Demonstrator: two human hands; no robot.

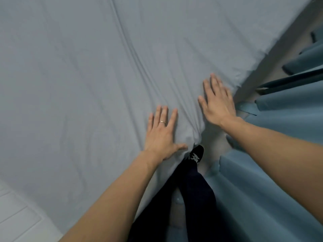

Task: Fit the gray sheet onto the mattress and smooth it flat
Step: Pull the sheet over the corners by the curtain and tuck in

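There is one view only, from a camera worn on the person's head. It looks steeply down and forward over a corner of the bed, close enough that both forearms run in from the bottom edge. The sheet (pixel 87 75) fills most of the picture (straight lines bend near the edges), while blue curtains (pixel 288 133) hang along the right side.

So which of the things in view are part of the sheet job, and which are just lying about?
Part of the job:
- gray sheet, over the mattress corner, long creases running up from it
- left hand, flat on the sheet
- right hand, flat at the bed edge

Lying about:
- blue curtain on the right
- black shoe on the floor
- white panel, lower left
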